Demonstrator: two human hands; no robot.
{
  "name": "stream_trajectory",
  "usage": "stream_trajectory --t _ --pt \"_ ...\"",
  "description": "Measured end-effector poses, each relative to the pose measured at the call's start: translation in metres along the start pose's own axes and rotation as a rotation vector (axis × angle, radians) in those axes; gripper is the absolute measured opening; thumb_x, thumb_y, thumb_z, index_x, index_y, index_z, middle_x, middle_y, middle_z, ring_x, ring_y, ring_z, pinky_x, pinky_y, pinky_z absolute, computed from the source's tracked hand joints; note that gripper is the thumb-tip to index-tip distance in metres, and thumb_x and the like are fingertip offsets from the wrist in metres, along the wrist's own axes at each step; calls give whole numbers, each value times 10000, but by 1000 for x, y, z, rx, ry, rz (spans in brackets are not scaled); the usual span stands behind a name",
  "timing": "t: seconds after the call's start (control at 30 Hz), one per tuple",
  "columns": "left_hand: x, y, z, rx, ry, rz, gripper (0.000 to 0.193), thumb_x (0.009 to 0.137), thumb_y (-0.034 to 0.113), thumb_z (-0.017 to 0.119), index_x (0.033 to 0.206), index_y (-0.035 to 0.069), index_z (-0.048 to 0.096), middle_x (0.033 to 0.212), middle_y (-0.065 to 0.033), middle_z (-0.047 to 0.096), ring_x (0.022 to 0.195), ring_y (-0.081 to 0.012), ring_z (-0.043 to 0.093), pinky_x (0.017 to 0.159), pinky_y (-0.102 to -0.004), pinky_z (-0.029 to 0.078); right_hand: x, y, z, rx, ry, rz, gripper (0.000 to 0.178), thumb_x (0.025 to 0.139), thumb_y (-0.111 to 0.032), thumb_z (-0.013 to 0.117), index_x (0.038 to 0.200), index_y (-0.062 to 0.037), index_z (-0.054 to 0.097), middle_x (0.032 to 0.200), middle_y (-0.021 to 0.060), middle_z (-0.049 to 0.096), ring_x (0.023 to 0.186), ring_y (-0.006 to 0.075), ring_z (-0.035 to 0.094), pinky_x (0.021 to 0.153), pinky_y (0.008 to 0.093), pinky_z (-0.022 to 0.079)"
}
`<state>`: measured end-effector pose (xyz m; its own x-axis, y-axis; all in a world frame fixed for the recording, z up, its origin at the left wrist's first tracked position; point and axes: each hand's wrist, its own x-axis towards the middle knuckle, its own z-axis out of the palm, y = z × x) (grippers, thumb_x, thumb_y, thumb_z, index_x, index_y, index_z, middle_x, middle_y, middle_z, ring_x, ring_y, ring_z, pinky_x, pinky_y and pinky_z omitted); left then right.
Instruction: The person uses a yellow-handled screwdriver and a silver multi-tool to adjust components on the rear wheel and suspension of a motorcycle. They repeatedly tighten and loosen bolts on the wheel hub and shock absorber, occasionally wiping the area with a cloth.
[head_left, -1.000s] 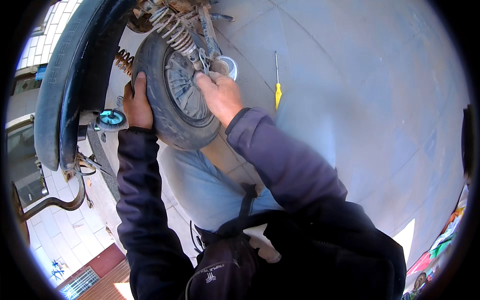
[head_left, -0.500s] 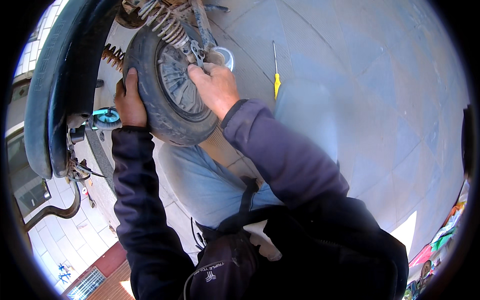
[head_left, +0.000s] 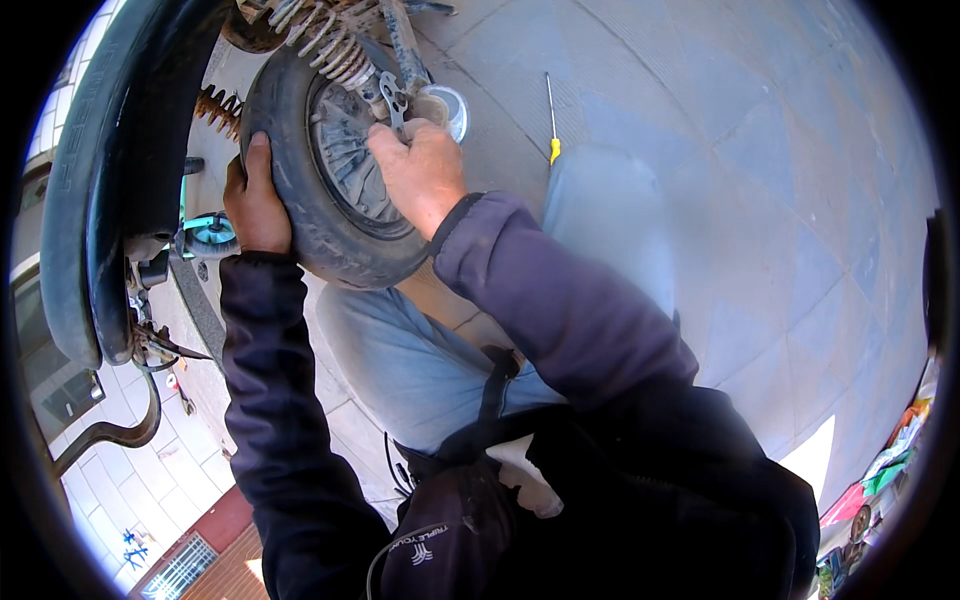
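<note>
A dusty scooter wheel with a black tyre (head_left: 335, 250) stands upright in front of me, its ribbed hub (head_left: 350, 150) facing right. My left hand (head_left: 260, 200) lies against the tyre's left side, thumb up along the tread and the other fingers mostly hidden. At the hub's axle, my right hand (head_left: 425, 170) is closed on a flat silver wrench (head_left: 392, 92), whose upper end shows beside the foot of a coil-spring shock absorber (head_left: 340, 55). The fit between wrench and axle is hidden by my fingers. Just beyond that hand sits a round container with a pale rim (head_left: 458, 112).
On the tiled floor to the right lies a screwdriver (head_left: 554, 130), its yellow handle partly behind my knee (head_left: 605, 220). A long dark seat (head_left: 85, 200) runs along the left. Past it are a turquoise-rimmed small wheel (head_left: 212, 235) and a rusty spring (head_left: 217, 108).
My right hand has shifted very slightly left with the wrench. My knee covers more of the screwdriver's handle. The view has moved a little; my left hand keeps its place on the tyre.
</note>
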<state>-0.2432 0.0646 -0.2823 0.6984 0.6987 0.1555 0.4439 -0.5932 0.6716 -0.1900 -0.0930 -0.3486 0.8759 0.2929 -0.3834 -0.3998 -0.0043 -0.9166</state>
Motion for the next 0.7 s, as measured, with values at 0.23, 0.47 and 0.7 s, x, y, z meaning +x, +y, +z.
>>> stream_trajectory --t 0.23,0.47,0.7 --pt "-1 5 7 -51 -25 -42 677 877 499 511 1132 -127 528 1029 -234 615 910 -270 579 871 -335 430 7 11 6 160 -27 41 391 785 -300 606 874 80 608 826 283 628 828 418 617 767 412 474" --pt "-6 15 1 -28 -24 -66 695 868 509 518 1138 -131 520 1059 -248 604 931 -288 581 878 -343 431 2 2 5 106 -5 50 415 775 -326 611 825 85 587 779 275 618 780 399 618 737 407 469" --pt "-4 14 4 11 -14 -36 698 854 534 530 1121 -110 542 1020 -229 621 919 -280 589 865 -344 436 9 14 1 145 -71 81 428 786 -341 605 828 84 589 754 247 617 757 353 615 726 390 462"
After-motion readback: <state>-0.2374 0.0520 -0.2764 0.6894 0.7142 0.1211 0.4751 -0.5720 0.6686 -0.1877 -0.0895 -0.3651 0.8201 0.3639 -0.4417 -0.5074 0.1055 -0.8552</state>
